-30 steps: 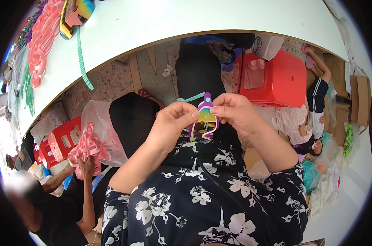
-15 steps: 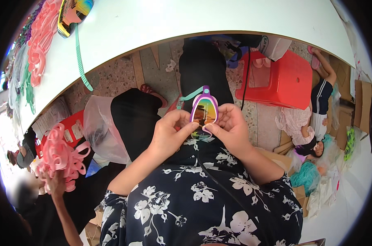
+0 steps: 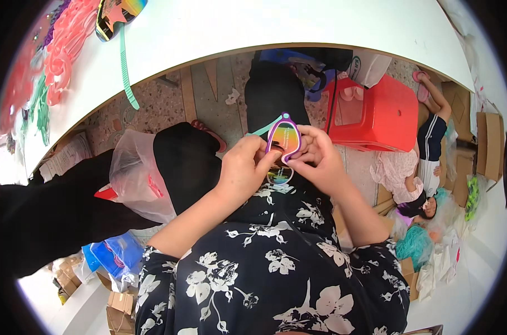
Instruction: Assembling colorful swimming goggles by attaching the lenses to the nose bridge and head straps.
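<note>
A pair of swim goggles (image 3: 287,139) is held over my lap, with a purple frame and mirrored rainbow lenses. One lens points away from me, and the other is lower and partly hidden by my fingers. My left hand (image 3: 243,165) pinches the goggles around the middle, its thumb against the frame. From the other side, my right hand (image 3: 319,162) grips the purple rim between thumb and curled fingers. A teal strap (image 3: 264,128) runs from the far end toward the left, partly behind my left hand.
On the white table (image 3: 298,22) lie other goggles (image 3: 116,17) with a teal strap, and pink straps (image 3: 69,47). A red stool (image 3: 390,114) stands right, near a person (image 3: 426,156). A plastic bag (image 3: 135,173) is at left, cartons (image 3: 491,145) far right.
The goggles have tilted and shifted slightly right in my hands. Another person's hand with pink straps has left the lower left; blurred pink now shows by the table's left end.
</note>
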A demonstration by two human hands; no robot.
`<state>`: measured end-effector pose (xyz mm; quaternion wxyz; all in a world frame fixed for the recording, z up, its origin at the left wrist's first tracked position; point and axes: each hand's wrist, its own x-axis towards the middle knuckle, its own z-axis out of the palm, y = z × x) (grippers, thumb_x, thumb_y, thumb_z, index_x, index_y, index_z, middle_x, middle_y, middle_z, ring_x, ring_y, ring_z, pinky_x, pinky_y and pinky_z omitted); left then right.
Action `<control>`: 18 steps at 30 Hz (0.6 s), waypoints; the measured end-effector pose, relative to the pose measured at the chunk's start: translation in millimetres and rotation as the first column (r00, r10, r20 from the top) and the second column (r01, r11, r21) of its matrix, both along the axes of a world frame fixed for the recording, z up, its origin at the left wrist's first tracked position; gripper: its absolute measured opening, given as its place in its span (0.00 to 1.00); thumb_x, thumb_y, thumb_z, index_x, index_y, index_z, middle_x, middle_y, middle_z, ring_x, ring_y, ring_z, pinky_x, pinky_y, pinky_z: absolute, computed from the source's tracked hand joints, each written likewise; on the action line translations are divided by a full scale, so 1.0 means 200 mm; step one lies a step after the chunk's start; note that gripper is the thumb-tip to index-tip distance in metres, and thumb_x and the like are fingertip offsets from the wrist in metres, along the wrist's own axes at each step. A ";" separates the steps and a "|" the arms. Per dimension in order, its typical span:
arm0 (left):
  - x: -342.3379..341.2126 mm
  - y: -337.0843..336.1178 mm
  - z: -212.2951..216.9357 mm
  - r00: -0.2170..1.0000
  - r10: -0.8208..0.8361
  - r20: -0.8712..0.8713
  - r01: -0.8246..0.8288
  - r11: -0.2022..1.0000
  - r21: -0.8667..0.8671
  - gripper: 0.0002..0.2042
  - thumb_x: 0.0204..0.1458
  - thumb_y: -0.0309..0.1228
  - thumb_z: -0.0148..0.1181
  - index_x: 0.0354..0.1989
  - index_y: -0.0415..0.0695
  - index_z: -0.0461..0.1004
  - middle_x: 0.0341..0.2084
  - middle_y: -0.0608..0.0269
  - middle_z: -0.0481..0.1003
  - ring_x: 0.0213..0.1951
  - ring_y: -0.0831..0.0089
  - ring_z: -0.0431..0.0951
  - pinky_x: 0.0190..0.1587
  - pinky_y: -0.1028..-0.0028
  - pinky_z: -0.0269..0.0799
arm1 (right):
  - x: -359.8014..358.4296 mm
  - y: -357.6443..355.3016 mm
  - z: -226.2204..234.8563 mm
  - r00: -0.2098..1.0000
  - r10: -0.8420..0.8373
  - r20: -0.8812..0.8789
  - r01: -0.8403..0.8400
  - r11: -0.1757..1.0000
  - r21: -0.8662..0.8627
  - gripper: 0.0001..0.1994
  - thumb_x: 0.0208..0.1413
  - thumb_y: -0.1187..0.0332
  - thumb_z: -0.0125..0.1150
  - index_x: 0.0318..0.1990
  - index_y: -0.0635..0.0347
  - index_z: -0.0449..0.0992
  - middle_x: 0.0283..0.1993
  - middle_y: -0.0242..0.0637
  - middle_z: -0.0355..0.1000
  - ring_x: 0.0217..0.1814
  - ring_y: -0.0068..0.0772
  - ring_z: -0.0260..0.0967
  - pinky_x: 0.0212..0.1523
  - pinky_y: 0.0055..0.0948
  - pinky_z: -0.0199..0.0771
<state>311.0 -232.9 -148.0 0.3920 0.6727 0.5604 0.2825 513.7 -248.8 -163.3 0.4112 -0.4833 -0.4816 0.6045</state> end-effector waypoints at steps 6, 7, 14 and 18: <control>0.00 0.01 -0.04 0.999 -0.042 0.028 0.042 0.999 0.005 0.11 0.51 0.32 0.69 0.31 0.39 0.73 0.25 0.57 0.73 0.25 0.64 0.76 0.30 0.67 0.71 | 0.14 0.33 0.19 0.547 0.275 0.790 -0.644 0.741 0.189 0.28 0.42 0.69 0.75 0.55 0.52 0.75 0.46 0.35 0.73 0.45 0.36 0.74 0.43 0.33 0.76; 0.00 0.02 -0.03 0.999 -0.041 0.011 0.041 0.999 -0.003 0.11 0.51 0.32 0.69 0.31 0.39 0.74 0.25 0.56 0.73 0.25 0.64 0.76 0.30 0.67 0.71 | 0.13 0.38 0.22 0.467 0.227 0.855 -0.733 0.641 0.230 0.29 0.41 0.69 0.76 0.55 0.52 0.76 0.45 0.34 0.73 0.47 0.35 0.74 0.45 0.32 0.76; 0.00 0.00 -0.04 0.998 -0.046 0.034 0.044 0.998 0.039 0.11 0.50 0.32 0.69 0.32 0.39 0.75 0.26 0.55 0.74 0.27 0.60 0.77 0.32 0.64 0.72 | 0.06 0.50 0.22 0.440 0.376 0.816 -0.880 0.361 0.308 0.26 0.38 0.69 0.76 0.50 0.54 0.78 0.51 0.35 0.74 0.53 0.41 0.72 0.52 0.40 0.75; -0.01 0.01 -0.01 0.997 -0.024 0.069 0.014 0.990 0.140 0.10 0.49 0.27 0.70 0.38 0.39 0.78 0.29 0.57 0.76 0.31 0.68 0.79 0.37 0.72 0.74 | 0.08 0.49 0.24 0.517 0.399 0.758 -0.816 0.497 0.295 0.25 0.37 0.68 0.76 0.49 0.55 0.79 0.49 0.35 0.75 0.52 0.42 0.72 0.50 0.39 0.76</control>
